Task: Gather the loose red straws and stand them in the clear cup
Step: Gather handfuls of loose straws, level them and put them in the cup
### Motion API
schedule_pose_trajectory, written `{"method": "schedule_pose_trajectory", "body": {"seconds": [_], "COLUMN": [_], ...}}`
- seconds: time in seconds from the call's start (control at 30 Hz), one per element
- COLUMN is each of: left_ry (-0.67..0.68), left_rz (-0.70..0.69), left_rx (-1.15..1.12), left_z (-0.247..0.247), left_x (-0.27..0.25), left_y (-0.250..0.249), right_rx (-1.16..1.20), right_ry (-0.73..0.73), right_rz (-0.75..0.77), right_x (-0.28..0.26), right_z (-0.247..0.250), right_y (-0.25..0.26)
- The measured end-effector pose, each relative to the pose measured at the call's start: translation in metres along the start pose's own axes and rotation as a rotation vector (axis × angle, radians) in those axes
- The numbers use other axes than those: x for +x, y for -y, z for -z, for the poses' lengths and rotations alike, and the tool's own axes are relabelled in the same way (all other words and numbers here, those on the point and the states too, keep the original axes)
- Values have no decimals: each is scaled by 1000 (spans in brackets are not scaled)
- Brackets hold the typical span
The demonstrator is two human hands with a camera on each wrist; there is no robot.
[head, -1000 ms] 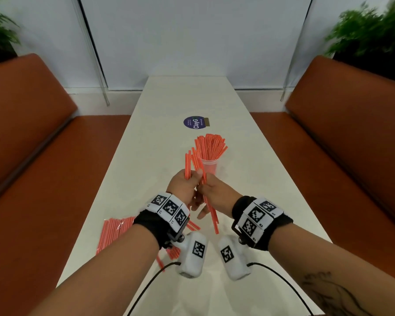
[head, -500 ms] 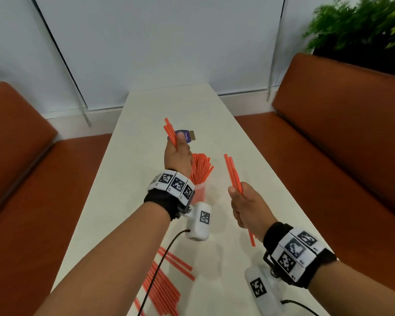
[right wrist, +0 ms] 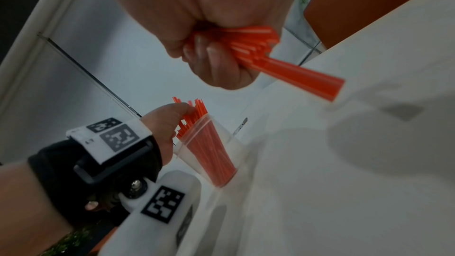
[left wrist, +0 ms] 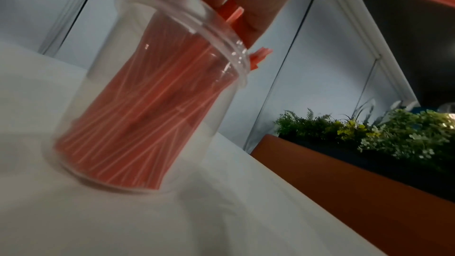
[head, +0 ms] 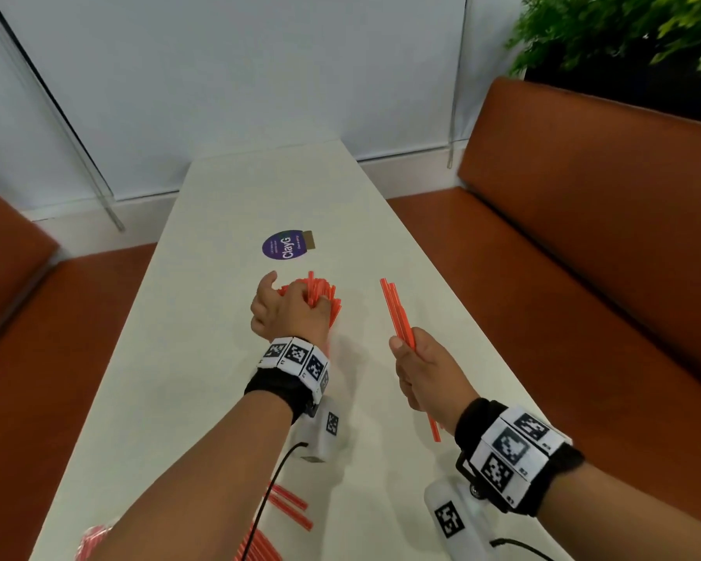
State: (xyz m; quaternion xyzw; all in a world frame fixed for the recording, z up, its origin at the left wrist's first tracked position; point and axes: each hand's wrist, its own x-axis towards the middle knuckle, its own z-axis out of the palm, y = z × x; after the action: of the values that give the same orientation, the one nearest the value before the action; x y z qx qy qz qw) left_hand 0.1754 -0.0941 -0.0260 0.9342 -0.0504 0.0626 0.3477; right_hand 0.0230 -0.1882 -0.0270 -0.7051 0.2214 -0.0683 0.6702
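Note:
A clear cup (left wrist: 103,77) packed with red straws (left wrist: 152,108) stands mid-table. My left hand (head: 288,313) lies on top of it, fingers curled around the upper ends of some straws (head: 314,283) that sit in the cup (right wrist: 222,144). To the right, held apart above the table, my right hand (head: 417,366) grips a small bundle of red straws (head: 397,313) in its fist, tips slanting up and away. More loose straws (head: 290,506) lie near the front edge, and another heap (head: 92,538) is partly hidden by my left forearm.
The narrow white table (head: 203,358) carries a round purple sticker (head: 283,248) beyond the cup. Orange benches (head: 583,257) run along both sides. A green plant (head: 624,34) stands behind the right bench, and a white wall closes the far end.
A second ago both hands were together on one bundle. The left hand then lifted its share and has now lowered it into the cup; the right hand stays out to the right with its bundle.

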Motion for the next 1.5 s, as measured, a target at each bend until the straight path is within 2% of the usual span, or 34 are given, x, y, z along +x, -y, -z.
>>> {"method": "schedule_pose_trajectory", "body": {"seconds": [0.1,0.27,0.4,0.47,0.5,0.57,0.6,0.67,0.73,0.8,0.97,1.03,1.2,1.27,1.33,1.37,1.4,1.5], "left_ry": [21,-33,13,136,251,542,686,919,1028,1063,1089,1074,1028,926,645,488,386,242], "left_rz": [72,100,80,92,147,378,470,527,511,469,410,387,333,180,-98,-231,-348,-641], "left_rx": [-100,-248,-417,-628,-777,-1020,-1062,-1099,-1202,-1269,-1193,-1149,-1111,-890,-661,-615,-579,-348], "left_z": [8,29,54,63,66,70,71,72,74,77,79,75,85,95,105,112,119,127], "left_x": [-5,-21,-40,-48,-53,-64,-68,-73,-73,-71,-72,-70,-57,-59,-62,-63,-64,-63], "left_y": [-1,-5,-10,-10,-12,-12,-9,0,12,18,26,30,27,18,9,3,-4,-17], "right_rx": [10,138,272,338,372,418,417,358,251,190,90,115,-6,-47,-102,-140,-191,-290], "right_ry": [8,-14,-24,-15,-1,40,67,124,179,241,212,185,181,195,181,186,193,219], "right_rz": [1,28,154,231,269,341,371,403,409,389,351,352,378,388,363,332,297,227], "right_x": [0,2,9,11,11,9,7,4,4,5,0,0,3,6,8,7,7,5], "right_z": [-1,-8,-19,-28,-33,-43,-48,-56,-62,-68,-76,-74,-70,-68,-64,-63,-62,-63], "right_y": [6,34,70,85,92,103,106,106,97,83,63,62,49,41,36,35,32,27]}}
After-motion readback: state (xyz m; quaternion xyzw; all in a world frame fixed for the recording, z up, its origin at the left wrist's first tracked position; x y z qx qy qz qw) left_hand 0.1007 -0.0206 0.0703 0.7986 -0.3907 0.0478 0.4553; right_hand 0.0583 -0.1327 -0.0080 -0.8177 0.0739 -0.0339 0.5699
